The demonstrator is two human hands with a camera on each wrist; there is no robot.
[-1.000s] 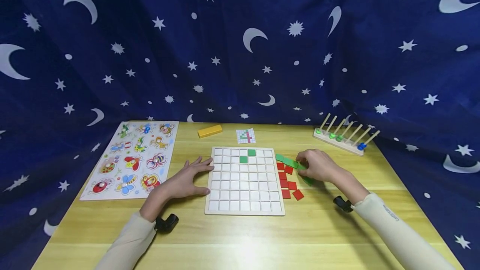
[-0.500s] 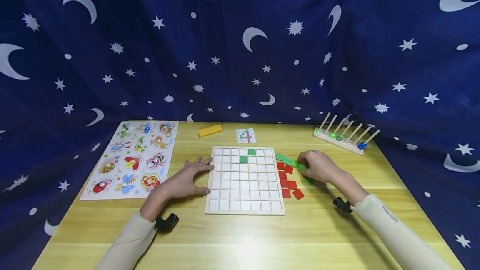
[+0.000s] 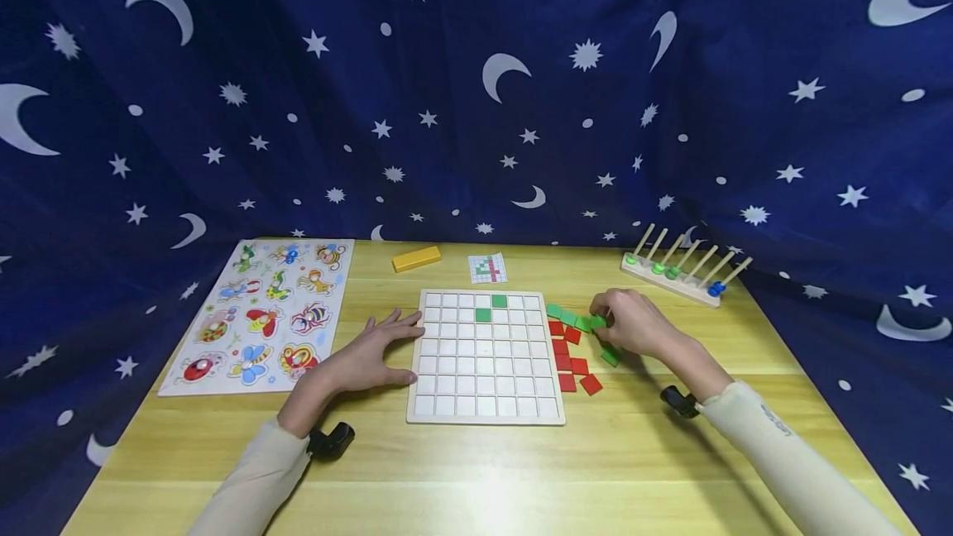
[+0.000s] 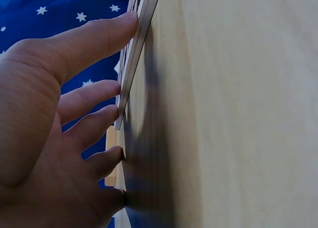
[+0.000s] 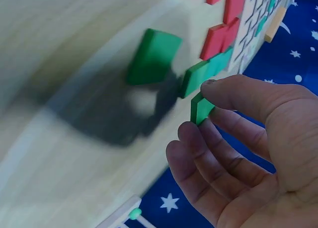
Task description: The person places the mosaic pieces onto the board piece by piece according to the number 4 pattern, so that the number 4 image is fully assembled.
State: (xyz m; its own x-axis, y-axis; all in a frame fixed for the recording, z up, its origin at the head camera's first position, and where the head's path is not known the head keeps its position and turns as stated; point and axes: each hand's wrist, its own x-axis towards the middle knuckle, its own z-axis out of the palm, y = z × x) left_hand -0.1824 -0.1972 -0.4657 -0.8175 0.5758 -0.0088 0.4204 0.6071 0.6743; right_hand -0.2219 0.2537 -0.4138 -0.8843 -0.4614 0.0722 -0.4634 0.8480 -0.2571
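A white gridded board [image 3: 484,366] lies mid-table with two green tiles [image 3: 483,315] set in its upper cells. My left hand [image 3: 372,356] touches the board's left edge, fingers spread and the thumb on the rim, as the left wrist view shows too. Right of the board, my right hand [image 3: 631,323] pinches a green tile [image 5: 201,109] between thumb and fingers, above the table. Several green tiles [image 3: 568,318] lie in a slanting row beside that hand, and a loose green tile [image 5: 155,56] lies apart, below it. Several red tiles [image 3: 562,361] lie along the board's right edge.
Behind the board lie a small pattern card [image 3: 487,269] and a yellow block [image 3: 417,260]. An insect puzzle board [image 3: 260,317] covers the left side. A peg rack [image 3: 672,279] with beads stands at the back right, before a dark blue starry curtain [image 3: 476,106].
My right hand has lifted a green tile out of the right end of the row, leaving the loose one behind. My left hand stays at the board's edge.
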